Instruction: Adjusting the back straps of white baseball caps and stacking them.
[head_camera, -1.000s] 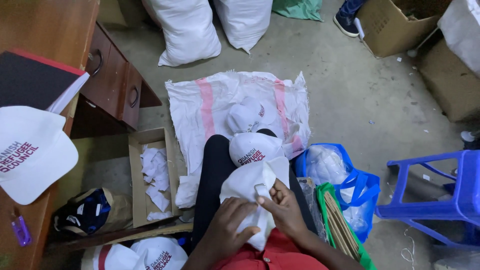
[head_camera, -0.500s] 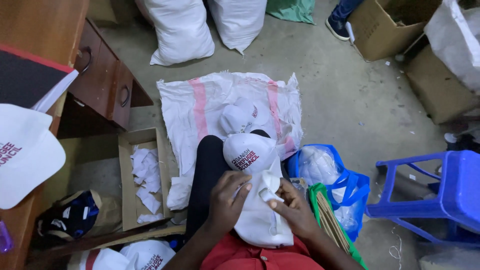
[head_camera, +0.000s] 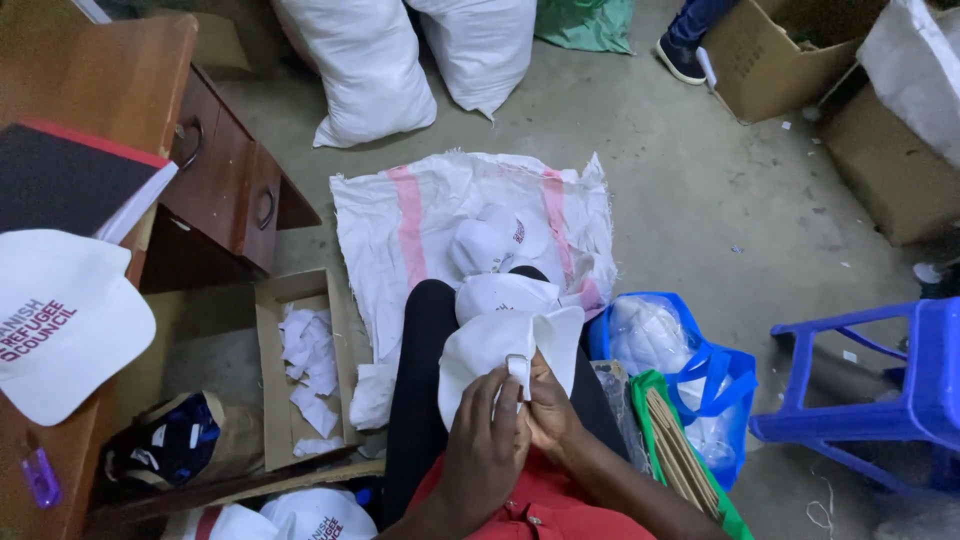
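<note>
Cap in hand: I see a white cap (head_camera: 500, 355) on the lap, back strap up.
Left hand (head_camera: 488, 445): fingers pinched on the strap buckle (head_camera: 517, 365).
Right hand (head_camera: 548, 410): gripping the same strap.
Done, I think: caps (head_camera: 495, 240) lying on the floor sack (head_camera: 400, 215).
Left: this strap looks unfinished.

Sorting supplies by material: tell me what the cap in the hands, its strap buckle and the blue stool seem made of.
Cap: soft white cloth, matte, since it folds limply. Buckle: probably metal, thin greyish loop; too small to be sure. Blue stool: likely moulded plastic, smooth uniform colour.
</note>
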